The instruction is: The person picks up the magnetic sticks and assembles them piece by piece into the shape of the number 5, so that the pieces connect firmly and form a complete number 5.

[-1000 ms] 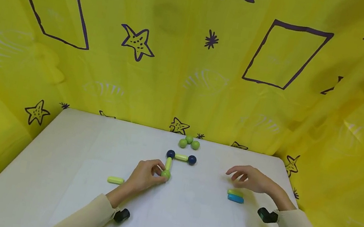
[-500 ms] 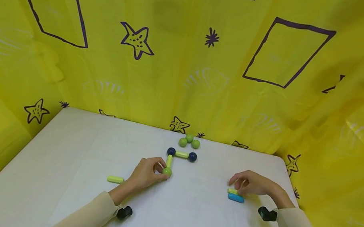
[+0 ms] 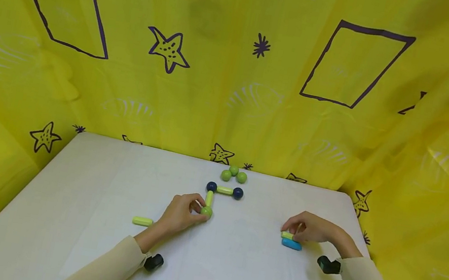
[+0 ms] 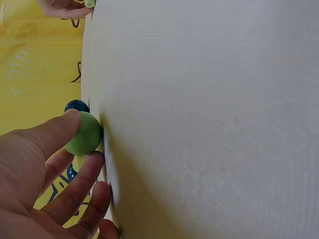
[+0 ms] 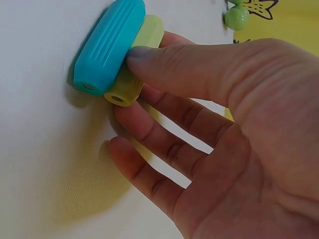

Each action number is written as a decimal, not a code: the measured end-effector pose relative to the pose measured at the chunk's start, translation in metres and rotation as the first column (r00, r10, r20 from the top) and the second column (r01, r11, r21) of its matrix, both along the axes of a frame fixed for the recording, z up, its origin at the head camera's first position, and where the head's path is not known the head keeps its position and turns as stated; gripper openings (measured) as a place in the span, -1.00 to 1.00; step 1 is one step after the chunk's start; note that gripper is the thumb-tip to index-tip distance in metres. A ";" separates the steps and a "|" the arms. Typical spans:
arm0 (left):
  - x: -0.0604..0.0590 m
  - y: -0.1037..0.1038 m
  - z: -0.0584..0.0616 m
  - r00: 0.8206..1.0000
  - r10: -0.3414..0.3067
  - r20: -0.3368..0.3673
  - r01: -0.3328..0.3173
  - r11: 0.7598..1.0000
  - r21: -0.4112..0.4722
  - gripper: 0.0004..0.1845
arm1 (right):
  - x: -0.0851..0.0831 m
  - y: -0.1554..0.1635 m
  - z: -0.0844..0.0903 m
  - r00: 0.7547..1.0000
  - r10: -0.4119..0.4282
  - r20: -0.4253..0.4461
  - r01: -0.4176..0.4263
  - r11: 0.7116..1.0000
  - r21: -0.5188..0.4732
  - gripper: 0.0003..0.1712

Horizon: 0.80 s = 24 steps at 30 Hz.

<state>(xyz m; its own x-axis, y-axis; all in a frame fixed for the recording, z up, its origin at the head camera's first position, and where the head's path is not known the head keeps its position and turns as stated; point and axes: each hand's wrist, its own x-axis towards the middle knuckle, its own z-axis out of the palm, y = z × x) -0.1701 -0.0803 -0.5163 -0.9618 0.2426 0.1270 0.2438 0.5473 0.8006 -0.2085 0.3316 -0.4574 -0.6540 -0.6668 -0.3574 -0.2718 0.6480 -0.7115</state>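
Observation:
My left hand (image 3: 181,213) pinches a green ball (image 4: 85,134) between thumb and fingers. That ball sits at the near end of a yellow-green rod (image 3: 209,199), which runs to a dark blue ball (image 3: 211,187). A second yellow-green rod (image 3: 224,190) links this one to another dark blue ball (image 3: 237,193), forming an L shape on the table. To the right, my right hand (image 3: 311,229) pinches a yellow-green rod (image 5: 148,33) between thumb and fingers. Flush along its side lies a blue rod (image 5: 107,47) with grooves, which the fingers do not grip.
Several loose things lie on the white table (image 3: 236,277). A group of green balls (image 3: 225,175) stands near the back edge. One more yellow-green rod (image 3: 142,221) lies left of my left wrist. A yellow curtain (image 3: 212,108) closes off the back and sides.
My right hand has come down onto the yellow-green rod and now pinches it; the blue rod beside it has shifted slightly. The left hand keeps its hold on the green ball.

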 end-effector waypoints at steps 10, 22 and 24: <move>0.000 0.000 0.001 1.000 -0.001 -0.003 0.001 1.000 0.001 -0.76 | 0.001 -0.001 0.000 0.999 -0.010 -0.045 0.013 0.998 0.064 -0.76; 0.000 0.000 0.001 1.000 -0.004 -0.013 0.004 1.000 -0.014 -0.75 | -0.002 -0.004 0.025 0.995 0.012 -0.103 -0.011 1.000 0.002 -0.75; 0.000 0.000 0.001 1.000 -0.007 -0.018 0.007 1.000 -0.015 -0.75 | -0.003 -0.004 0.029 0.995 0.004 -0.100 -0.007 1.000 -0.025 -0.75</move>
